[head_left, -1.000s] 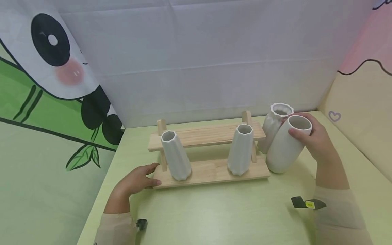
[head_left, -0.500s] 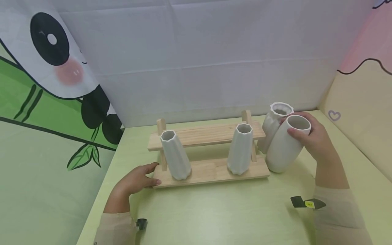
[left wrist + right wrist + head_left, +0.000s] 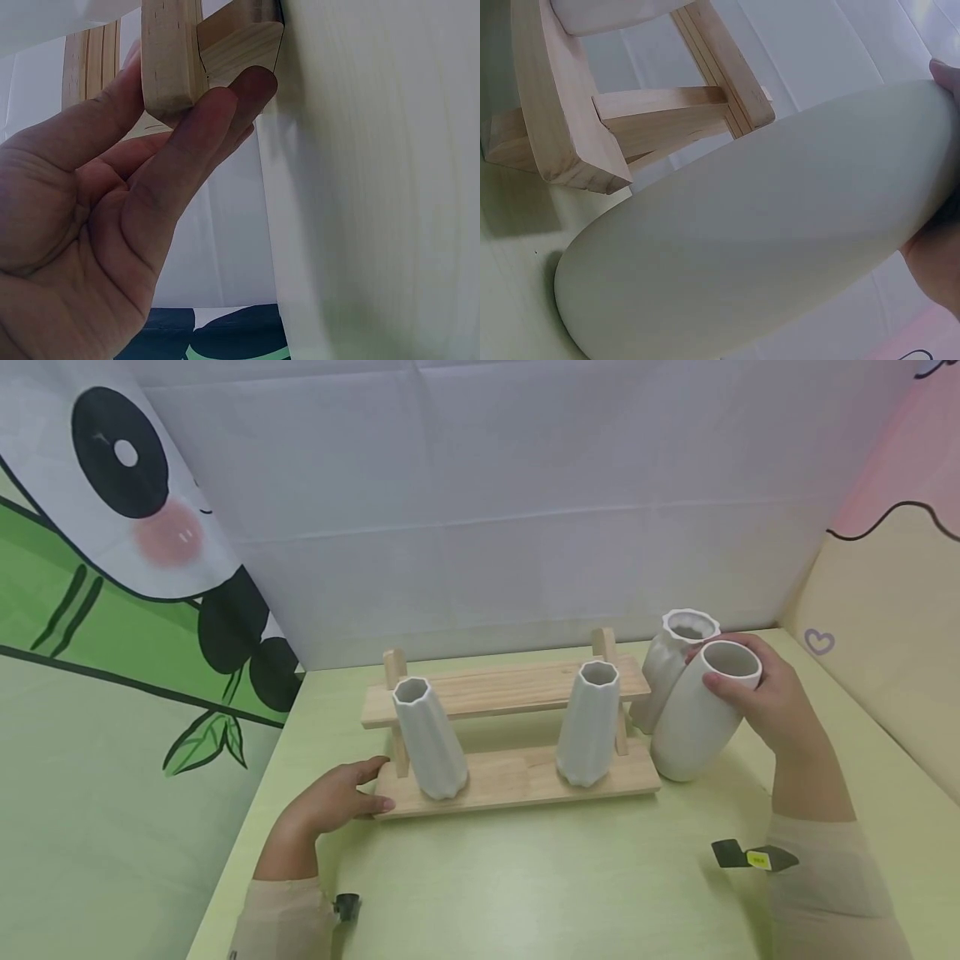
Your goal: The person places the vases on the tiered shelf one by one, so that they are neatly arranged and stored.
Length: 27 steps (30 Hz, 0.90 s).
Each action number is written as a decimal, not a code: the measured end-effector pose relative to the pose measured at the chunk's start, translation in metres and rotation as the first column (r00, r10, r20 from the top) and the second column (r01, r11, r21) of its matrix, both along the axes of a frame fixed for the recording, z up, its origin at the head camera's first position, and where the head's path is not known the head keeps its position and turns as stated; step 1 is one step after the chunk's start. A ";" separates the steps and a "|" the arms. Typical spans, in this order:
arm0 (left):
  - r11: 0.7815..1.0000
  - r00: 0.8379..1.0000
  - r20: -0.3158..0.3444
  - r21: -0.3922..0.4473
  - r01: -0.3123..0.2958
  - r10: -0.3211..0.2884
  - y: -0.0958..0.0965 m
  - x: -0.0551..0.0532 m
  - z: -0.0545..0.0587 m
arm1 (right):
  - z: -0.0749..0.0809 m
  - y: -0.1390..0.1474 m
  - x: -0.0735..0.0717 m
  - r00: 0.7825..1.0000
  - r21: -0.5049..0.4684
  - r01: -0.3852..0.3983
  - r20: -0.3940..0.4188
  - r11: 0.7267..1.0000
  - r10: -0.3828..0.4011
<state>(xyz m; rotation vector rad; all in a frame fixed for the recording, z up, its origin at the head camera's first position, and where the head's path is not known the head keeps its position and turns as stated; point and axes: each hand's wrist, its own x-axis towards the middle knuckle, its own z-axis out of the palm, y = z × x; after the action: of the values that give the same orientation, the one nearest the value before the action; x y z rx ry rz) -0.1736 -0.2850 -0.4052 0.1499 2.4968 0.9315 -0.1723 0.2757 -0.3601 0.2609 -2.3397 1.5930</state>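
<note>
A two-tier wooden shelf (image 3: 517, 777) stands on the table. My left hand (image 3: 326, 806) grips the left end of its lower board; in the left wrist view the thumb and fingers (image 3: 176, 176) lie around the board's end. My right hand (image 3: 776, 693) holds a smooth white vase (image 3: 693, 731) near its rim, thumb in front, other fingers mostly hidden behind. That vase leans to the right, its base close by the shelf's right end. Two slim fluted white vases, one left (image 3: 431, 747) and one right (image 3: 588, 731), stand on the lower board.
Behind the held vase, a white vase with a wavy rim (image 3: 663, 664) stands beside the shelf's right end. The pale table (image 3: 525, 885) meets a white cloth backdrop (image 3: 480, 585) at the rear. Printed panels flank both sides, and small dark devices sit at both wrists.
</note>
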 end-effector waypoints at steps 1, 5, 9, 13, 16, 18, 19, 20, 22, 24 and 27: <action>1.000 1.000 0.000 0.000 0.000 0.000 0.000 0.000 0.000 | 0.000 0.000 0.000 1.000 0.002 0.002 0.002 1.000 -0.002; 1.000 1.000 0.001 0.000 0.001 -0.001 0.000 0.000 0.000 | 0.001 0.001 0.001 1.000 0.018 0.023 0.016 1.000 -0.024; 1.000 1.000 -0.002 -0.003 0.002 -0.002 0.000 0.000 0.000 | 0.002 0.001 0.003 1.000 0.013 0.030 0.008 0.999 -0.030; 1.000 1.000 -0.004 0.000 0.004 -0.004 0.000 0.000 0.000 | 0.004 0.002 0.004 0.999 0.016 0.043 0.003 0.999 -0.043; 1.000 1.000 -0.005 0.002 0.005 -0.005 0.000 0.000 0.001 | 0.006 0.003 0.005 0.997 0.034 0.073 -0.001 0.997 -0.073; 1.000 1.000 -0.007 0.001 0.008 -0.007 0.000 0.000 0.001 | 0.007 0.004 0.006 0.997 0.033 0.079 -0.010 0.996 -0.079; 1.000 1.000 -0.008 -0.002 0.008 -0.008 0.000 0.000 0.001 | 0.008 0.004 0.006 0.997 0.027 0.077 -0.018 0.997 -0.076; 1.000 1.000 -0.011 -0.003 0.008 -0.008 0.000 0.000 0.000 | 0.009 0.004 0.007 0.997 0.015 0.068 -0.023 0.998 -0.067; 1.000 1.000 -0.011 0.000 0.007 -0.007 -0.001 -0.001 0.000 | 0.011 0.004 0.008 0.998 -0.011 0.045 -0.036 0.999 -0.046; 1.000 1.000 -0.009 0.005 0.006 -0.006 -0.001 -0.001 -0.001 | 0.013 0.003 0.008 0.998 -0.023 0.036 -0.052 0.999 -0.037; 1.000 1.000 -0.008 0.012 0.008 -0.008 -0.002 -0.001 -0.002 | 0.016 0.002 0.010 0.997 -0.020 0.036 -0.064 0.999 -0.037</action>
<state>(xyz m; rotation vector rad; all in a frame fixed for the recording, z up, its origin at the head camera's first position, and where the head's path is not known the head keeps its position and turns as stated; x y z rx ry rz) -0.1747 -0.2871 -0.4074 0.1678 2.4961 0.9440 -0.1621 0.2781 -0.3444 0.2604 -2.2671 1.5654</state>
